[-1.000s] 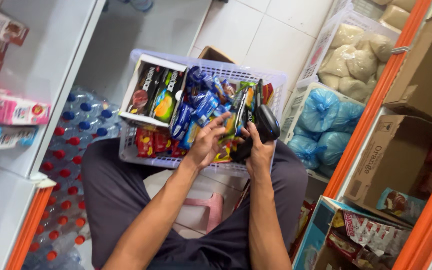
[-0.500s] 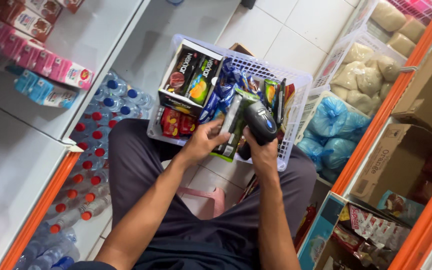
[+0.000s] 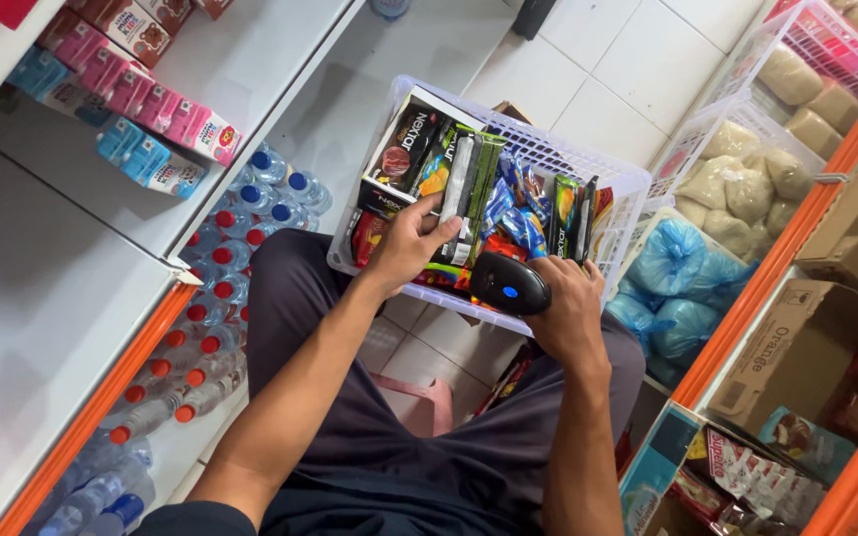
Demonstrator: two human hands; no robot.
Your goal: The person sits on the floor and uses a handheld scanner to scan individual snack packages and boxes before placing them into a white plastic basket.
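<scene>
Head view: left hand (image 3: 411, 243) pinching green packet (image 3: 471, 189); right hand (image 3: 568, 313) gripping black scanner (image 3: 508, 284), fingertips hidden.

Bright, even light falls from above with no single strong source showing. The white shelf boards (image 3: 62, 298) and the pale floor tiles (image 3: 628, 69) come out nearly washed out, with little surface detail. Shadows are soft: a dim patch lies under the white basket (image 3: 548, 159) and between the knees. The centre is fairly sharp; the bottles (image 3: 201, 328) and the frame edges are softer, and shelf lines bend and lean towards the corners.
</scene>
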